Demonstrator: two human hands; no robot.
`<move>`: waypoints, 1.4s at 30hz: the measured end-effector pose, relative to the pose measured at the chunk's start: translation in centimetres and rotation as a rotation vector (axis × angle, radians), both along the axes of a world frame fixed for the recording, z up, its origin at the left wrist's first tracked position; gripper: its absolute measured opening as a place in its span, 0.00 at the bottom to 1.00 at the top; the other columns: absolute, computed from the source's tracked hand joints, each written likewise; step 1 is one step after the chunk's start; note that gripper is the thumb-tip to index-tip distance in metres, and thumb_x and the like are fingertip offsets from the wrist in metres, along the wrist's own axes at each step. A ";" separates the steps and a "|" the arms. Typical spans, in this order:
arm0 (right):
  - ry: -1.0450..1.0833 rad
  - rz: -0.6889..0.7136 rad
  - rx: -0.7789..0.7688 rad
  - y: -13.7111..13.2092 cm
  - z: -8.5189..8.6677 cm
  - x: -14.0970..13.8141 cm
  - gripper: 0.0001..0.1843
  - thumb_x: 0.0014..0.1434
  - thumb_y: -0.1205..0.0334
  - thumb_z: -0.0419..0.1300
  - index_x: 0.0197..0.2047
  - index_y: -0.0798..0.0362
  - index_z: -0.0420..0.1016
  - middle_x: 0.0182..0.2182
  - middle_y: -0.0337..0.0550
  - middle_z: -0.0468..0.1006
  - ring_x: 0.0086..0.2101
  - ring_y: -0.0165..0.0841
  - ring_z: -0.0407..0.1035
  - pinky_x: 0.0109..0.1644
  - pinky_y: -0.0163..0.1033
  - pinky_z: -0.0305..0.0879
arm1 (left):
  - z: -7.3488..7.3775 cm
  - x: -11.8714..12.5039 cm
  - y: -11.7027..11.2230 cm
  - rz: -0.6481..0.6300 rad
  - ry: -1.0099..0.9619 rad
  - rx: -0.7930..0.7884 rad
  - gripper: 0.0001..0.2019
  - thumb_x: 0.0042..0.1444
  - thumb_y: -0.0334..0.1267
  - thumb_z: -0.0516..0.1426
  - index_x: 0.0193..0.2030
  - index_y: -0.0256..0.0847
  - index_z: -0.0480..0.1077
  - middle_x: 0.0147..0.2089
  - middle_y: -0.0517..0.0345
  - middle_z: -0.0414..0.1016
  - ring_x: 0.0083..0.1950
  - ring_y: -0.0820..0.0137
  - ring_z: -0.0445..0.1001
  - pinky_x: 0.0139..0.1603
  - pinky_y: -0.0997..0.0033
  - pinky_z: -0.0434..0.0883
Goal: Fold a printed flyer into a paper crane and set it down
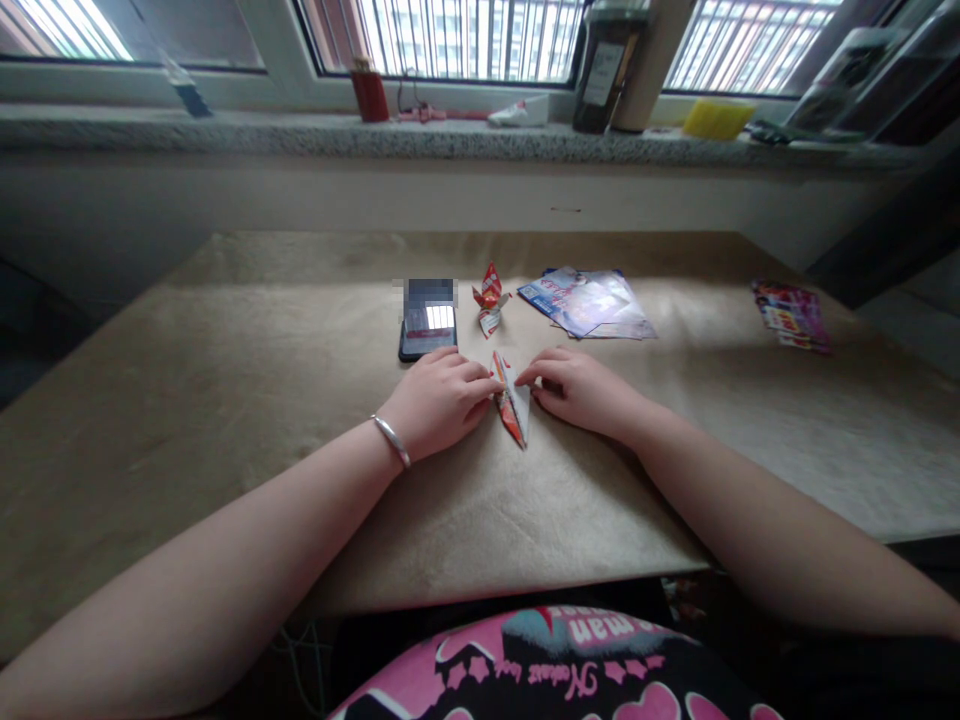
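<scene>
A narrow folded paper (516, 410), pointed at both ends, lies on the table between my two hands. One side is red-orange print, the other white. My left hand (444, 398), with a silver bangle at the wrist, grips its left edge between thumb and fingers. From the other side, my right hand (577, 385) has its curled fingers on the paper's right edge, index fingertip on the white face. Just beyond stands a red and white folded paper figure (490, 302) with spread points. A dark phone (427, 335) lies past my left hand, its lower edge close to my fingers.
Glossy printed sheets (589, 300) are stacked past my right hand, and pink-purple printed papers (792, 316) lie far right on the table (225, 400). On the stone windowsill (300, 135) stand a dark jar (600, 75), a red container (369, 92) and a yellow object (718, 118).
</scene>
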State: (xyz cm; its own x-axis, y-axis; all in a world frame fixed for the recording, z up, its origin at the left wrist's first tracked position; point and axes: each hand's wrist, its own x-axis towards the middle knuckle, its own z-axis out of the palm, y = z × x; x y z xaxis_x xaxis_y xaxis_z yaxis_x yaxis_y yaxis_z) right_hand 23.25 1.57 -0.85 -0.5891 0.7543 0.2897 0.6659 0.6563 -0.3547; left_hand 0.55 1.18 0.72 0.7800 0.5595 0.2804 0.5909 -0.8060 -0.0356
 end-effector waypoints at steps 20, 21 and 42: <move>-0.051 0.140 0.090 -0.3 0.9 0.1 0.08 0.56 0.64 0.59 0.39 0.49 0.77 0.42 0.43 0.78 0.46 0.37 0.66 0.52 0.44 0.62 | 0.1 0.2 -0.4 -0.033 0.005 -0.111 0.21 0.58 0.45 0.55 0.55 0.36 0.68 0.53 0.48 0.73 0.53 0.61 0.71 0.54 0.60 0.70; -0.057 0.141 0.091 -0.3 0.9 0.0 0.08 0.56 0.64 0.59 0.39 0.50 0.77 0.42 0.43 0.78 0.46 0.37 0.66 0.52 0.44 0.62 | 0.1 0.2 -0.4 -0.036 0.010 -0.114 0.22 0.57 0.45 0.55 0.55 0.36 0.68 0.53 0.48 0.73 0.53 0.61 0.71 0.54 0.60 0.70; -0.175 0.127 0.163 -0.9 0.9 -0.2 0.12 0.61 0.56 0.55 0.41 0.48 0.79 0.37 0.44 0.78 0.38 0.35 0.67 0.41 0.38 0.60 | -1.1 -0.4 1.0 -0.138 -0.095 -0.116 0.16 0.58 0.32 0.53 0.53 0.38 0.69 0.52 0.53 0.74 0.51 0.66 0.71 0.53 0.65 0.70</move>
State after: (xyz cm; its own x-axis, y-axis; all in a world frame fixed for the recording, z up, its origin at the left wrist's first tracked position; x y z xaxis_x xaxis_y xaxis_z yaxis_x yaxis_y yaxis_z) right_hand 23.04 0.71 0.04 -0.7276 0.6233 0.2864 0.6169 0.7772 -0.1243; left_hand 0.16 2.18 -0.37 0.8245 0.4818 0.2967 0.4706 -0.8751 0.1130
